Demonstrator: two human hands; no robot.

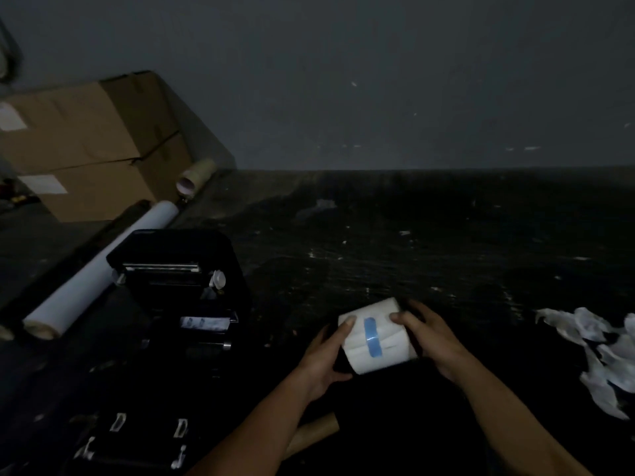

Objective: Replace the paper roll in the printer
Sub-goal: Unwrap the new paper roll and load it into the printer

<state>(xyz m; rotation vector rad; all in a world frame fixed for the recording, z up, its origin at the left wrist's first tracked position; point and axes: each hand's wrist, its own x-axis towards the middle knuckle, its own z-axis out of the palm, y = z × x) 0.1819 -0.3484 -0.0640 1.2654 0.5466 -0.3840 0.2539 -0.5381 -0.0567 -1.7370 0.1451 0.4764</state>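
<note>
You hold the new paper roll between both hands, left hand and right hand, fingers clamped on its ends, blue tape strip facing up. The printer sits open, well to the left of your fingers. Likely next: peel that tape to free the paper's end before loading.
</note>
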